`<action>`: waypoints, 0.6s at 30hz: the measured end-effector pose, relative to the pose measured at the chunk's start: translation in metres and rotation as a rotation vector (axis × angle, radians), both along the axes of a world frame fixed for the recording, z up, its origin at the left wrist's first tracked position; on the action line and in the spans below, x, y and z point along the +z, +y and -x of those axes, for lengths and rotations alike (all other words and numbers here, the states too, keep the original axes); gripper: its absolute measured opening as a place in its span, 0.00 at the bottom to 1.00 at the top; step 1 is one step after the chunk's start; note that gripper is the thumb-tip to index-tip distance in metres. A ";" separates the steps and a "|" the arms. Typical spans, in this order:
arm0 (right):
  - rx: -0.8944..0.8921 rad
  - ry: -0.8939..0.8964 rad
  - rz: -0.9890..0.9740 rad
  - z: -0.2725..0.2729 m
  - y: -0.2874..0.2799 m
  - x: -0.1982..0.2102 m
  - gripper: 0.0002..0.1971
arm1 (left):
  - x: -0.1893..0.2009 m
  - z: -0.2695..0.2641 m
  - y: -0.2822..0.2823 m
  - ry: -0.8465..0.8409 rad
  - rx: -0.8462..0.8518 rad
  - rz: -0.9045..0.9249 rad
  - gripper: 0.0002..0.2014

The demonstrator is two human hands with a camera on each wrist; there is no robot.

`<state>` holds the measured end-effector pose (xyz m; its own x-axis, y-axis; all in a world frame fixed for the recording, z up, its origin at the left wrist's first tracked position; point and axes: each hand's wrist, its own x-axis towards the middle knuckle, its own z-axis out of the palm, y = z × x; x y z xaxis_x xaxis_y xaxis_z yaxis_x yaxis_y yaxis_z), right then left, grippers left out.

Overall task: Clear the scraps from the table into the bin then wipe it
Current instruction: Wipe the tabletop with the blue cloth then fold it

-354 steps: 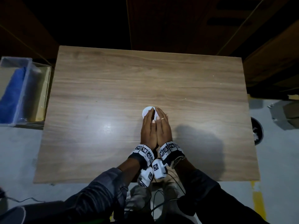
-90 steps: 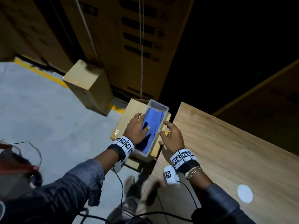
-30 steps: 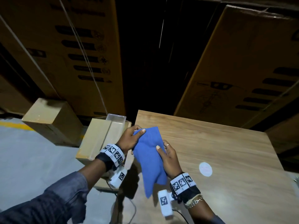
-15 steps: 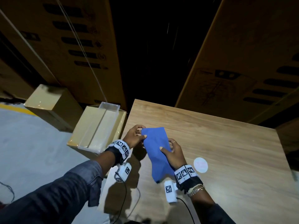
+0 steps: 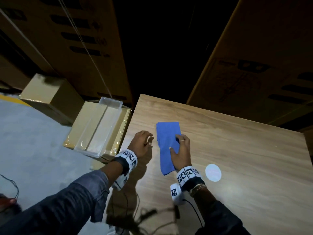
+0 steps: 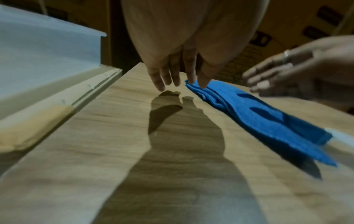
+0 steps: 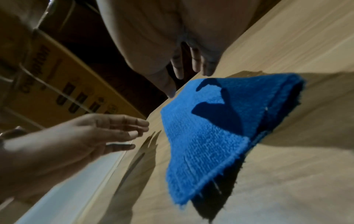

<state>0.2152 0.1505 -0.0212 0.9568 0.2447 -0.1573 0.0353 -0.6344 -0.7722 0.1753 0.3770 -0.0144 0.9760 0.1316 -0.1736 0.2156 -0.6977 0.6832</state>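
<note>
Blue cloth (image 5: 166,141): folded, several layers, long narrow strip, terry texture. Lies on wooden worktop (image 5: 237,150) nr its left edge; near end lifted off the surface, far end down on it. White round scrap (image 5: 213,172): flat on worktop, to the right of cloth, apart from it. Worktop: light wood-grain, matte.

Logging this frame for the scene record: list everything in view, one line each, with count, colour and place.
table: one, light wood grain, centre and right.
cloth: one, blue, folded, on the table near its left edge.
disc: one, white, round, flat on the table right of the right wrist.
tray: one, clear plastic, on a tan box left of the table.
cardboard boxes: several, brown, behind and to the left.
floor: grey, left.
left hand: fingers relaxed, beside the cloth.
right hand: on the cloth.
</note>
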 end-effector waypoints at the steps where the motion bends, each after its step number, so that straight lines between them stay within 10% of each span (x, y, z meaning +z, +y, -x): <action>1: 0.046 -0.032 0.023 -0.001 0.004 0.001 0.29 | 0.001 0.001 -0.001 -0.031 0.005 -0.066 0.21; 10: 0.368 -0.089 0.374 -0.022 0.034 -0.021 0.36 | -0.022 0.020 -0.014 -0.112 0.094 -0.252 0.34; 18: 0.309 -0.229 0.548 -0.033 0.016 -0.042 0.35 | -0.054 0.033 -0.012 -0.081 0.115 -0.333 0.33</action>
<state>0.2478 0.1664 -0.0629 0.8797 0.4552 -0.1379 0.4029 -0.8673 -0.2923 0.1419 0.3650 -0.0684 0.9604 0.2776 -0.0251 0.2598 -0.8591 0.4409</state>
